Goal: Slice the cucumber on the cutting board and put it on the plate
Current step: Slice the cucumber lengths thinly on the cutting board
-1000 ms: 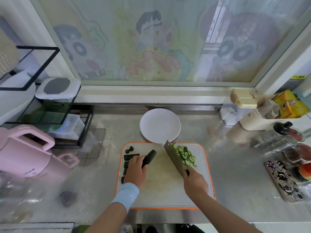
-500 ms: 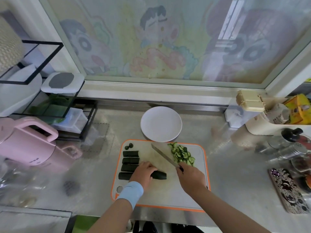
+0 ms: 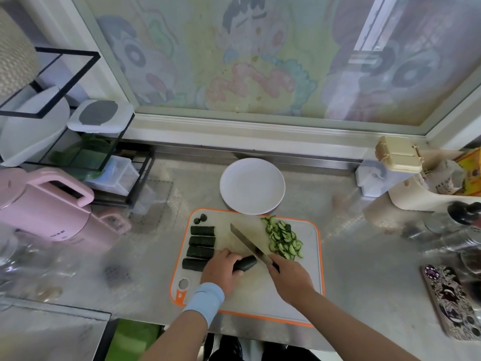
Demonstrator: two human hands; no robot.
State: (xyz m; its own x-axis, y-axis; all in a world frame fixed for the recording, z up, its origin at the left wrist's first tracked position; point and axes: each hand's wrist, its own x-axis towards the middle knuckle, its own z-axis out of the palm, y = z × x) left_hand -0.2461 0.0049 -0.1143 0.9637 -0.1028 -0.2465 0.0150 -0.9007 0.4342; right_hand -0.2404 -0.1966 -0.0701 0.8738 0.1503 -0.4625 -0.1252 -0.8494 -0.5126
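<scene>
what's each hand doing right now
Left hand: closed on a cucumber piece, pinning it to the board.
Right hand: closed on the knife handle.

Soft daylight came through the painted window (image 3: 260,56) ahead of me, flat and even, casting hardly any shadow. The steel counter (image 3: 364,256) gave back a hazy sheen. My wide lens bent the window frame and the edges. The clutter at both sides looked smeared; the cutting board (image 3: 307,287) stayed fairly sharp.
</scene>
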